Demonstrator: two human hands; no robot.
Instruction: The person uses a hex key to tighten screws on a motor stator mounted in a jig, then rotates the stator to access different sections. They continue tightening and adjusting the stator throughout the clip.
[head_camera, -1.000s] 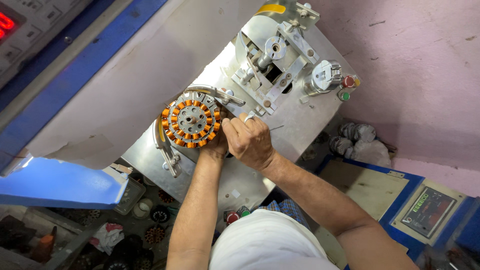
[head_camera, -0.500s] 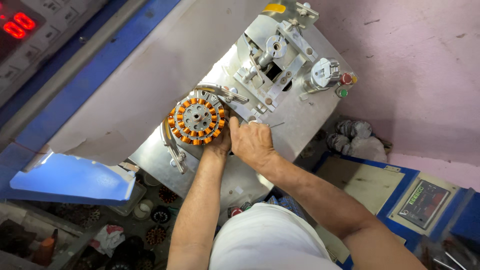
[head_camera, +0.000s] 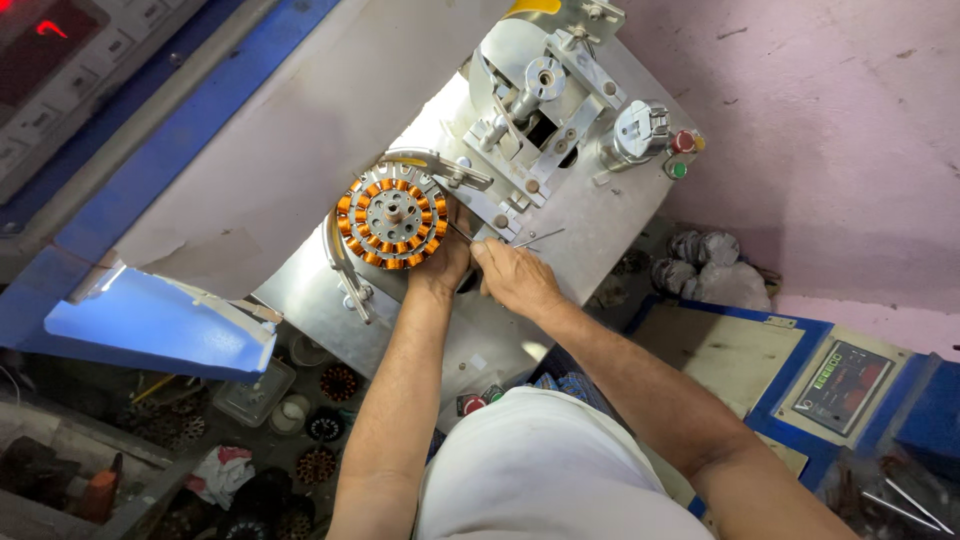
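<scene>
The stator (head_camera: 392, 217), ringed with copper coils, sits on the grey machine (head_camera: 560, 200). My left hand (head_camera: 440, 268) presses against its lower right edge, fingers curled; I can't tell if they grip it. Just right, my right hand (head_camera: 515, 280) lies knuckles-up on the plate, fingers bent near a thin wire (head_camera: 538, 238).

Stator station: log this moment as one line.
left hand: at stator edge | right hand: on machine plate beside it | stator: copper-wound, mounted on spindle | grip: unclear
</scene>
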